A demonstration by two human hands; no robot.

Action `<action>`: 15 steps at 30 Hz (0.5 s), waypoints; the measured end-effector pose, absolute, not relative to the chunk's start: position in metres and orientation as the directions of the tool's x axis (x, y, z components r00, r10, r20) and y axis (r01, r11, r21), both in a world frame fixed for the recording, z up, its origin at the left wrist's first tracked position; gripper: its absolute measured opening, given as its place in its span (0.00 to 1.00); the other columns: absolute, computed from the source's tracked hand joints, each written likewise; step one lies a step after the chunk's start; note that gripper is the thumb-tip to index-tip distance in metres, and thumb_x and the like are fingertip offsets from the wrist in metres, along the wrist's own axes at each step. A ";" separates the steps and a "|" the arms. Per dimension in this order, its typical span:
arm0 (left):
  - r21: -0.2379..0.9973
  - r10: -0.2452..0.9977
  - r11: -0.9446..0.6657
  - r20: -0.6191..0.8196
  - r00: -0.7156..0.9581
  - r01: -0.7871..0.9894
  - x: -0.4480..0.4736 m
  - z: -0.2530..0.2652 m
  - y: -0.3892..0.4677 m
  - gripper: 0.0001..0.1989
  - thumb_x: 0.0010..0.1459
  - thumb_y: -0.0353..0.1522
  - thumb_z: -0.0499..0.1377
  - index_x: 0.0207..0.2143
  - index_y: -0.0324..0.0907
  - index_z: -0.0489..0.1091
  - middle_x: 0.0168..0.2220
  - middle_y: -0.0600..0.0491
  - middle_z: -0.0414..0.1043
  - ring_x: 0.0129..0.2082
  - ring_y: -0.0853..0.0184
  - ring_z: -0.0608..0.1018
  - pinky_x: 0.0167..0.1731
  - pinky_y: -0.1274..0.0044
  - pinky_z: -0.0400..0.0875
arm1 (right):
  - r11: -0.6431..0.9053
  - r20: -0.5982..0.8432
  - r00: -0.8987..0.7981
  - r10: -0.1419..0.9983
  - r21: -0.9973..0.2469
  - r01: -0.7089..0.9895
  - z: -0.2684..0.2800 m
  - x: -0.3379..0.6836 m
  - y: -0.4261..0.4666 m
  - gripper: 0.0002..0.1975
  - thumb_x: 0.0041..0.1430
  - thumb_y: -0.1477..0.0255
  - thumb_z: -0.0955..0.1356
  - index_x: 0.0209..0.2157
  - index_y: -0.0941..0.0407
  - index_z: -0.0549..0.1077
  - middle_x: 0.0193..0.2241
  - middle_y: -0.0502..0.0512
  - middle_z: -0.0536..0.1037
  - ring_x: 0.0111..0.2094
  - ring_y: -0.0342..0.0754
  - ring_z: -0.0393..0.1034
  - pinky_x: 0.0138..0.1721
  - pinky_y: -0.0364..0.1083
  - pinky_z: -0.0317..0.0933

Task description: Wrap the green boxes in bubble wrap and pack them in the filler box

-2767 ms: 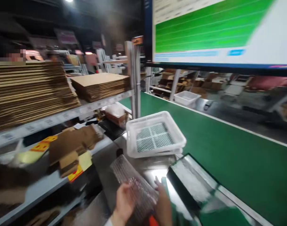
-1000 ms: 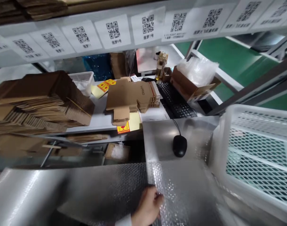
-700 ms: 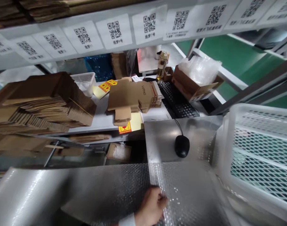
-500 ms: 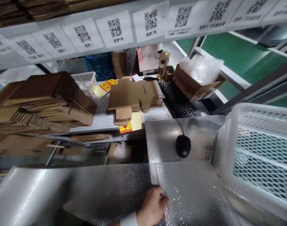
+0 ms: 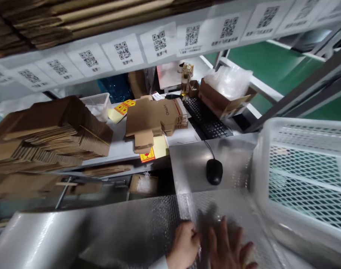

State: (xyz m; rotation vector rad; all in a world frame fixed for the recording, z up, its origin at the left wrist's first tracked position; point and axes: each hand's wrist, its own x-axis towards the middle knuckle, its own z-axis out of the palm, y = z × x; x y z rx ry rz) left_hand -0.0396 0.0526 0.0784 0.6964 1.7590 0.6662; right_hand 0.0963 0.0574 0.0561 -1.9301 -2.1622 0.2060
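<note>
Bubble wrap lies in a clear sheet across the bench in front of me. My left hand is closed in a fist at the lower middle, gripping the bubble wrap; its fingertips are partly hidden. Beside it on the right, my right hand is spread flat, fingers apart, over the sheet. Whether its palm presses on the wrap I cannot tell. Its wrist is cut off by the bottom edge of the view.
A white mesh basket stands at right. Ahead are a black mouse, a keyboard and flat cardboard boxes. More folded cartons are stacked at left. A shelf edge with code labels crosses above.
My right hand has come into view, spread over the bubble wrap. My left fist stays in about the same place. The view has shifted slightly.
</note>
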 end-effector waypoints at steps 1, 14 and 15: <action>0.715 0.723 0.687 -0.652 -0.228 0.130 -0.042 0.081 0.052 0.06 0.59 0.28 0.58 0.29 0.41 0.72 0.29 0.50 0.78 0.33 0.60 0.80 0.33 0.74 0.68 | 0.057 0.082 -0.036 0.996 -0.261 0.964 0.051 0.083 0.059 0.34 0.73 0.59 0.53 0.76 0.52 0.45 0.74 0.73 0.49 0.74 0.84 0.30 0.51 0.92 0.49; 0.472 0.876 -0.422 -0.008 0.483 0.774 -0.157 0.093 0.100 0.22 0.73 0.39 0.57 0.66 0.48 0.68 0.68 0.49 0.70 0.67 0.56 0.70 0.69 0.58 0.60 | -0.147 0.052 0.164 0.985 -0.241 0.959 0.069 0.057 0.064 0.38 0.72 0.46 0.51 0.73 0.52 0.55 0.74 0.72 0.51 0.73 0.83 0.41 0.62 0.85 0.42; 0.456 0.854 -0.448 -0.034 0.519 0.769 -0.165 0.090 0.106 0.21 0.74 0.38 0.55 0.66 0.47 0.68 0.67 0.49 0.70 0.67 0.57 0.70 0.68 0.59 0.62 | -0.138 0.061 0.155 0.986 -0.223 0.965 0.069 0.056 0.064 0.38 0.72 0.46 0.50 0.73 0.52 0.55 0.74 0.71 0.51 0.73 0.82 0.41 0.63 0.84 0.43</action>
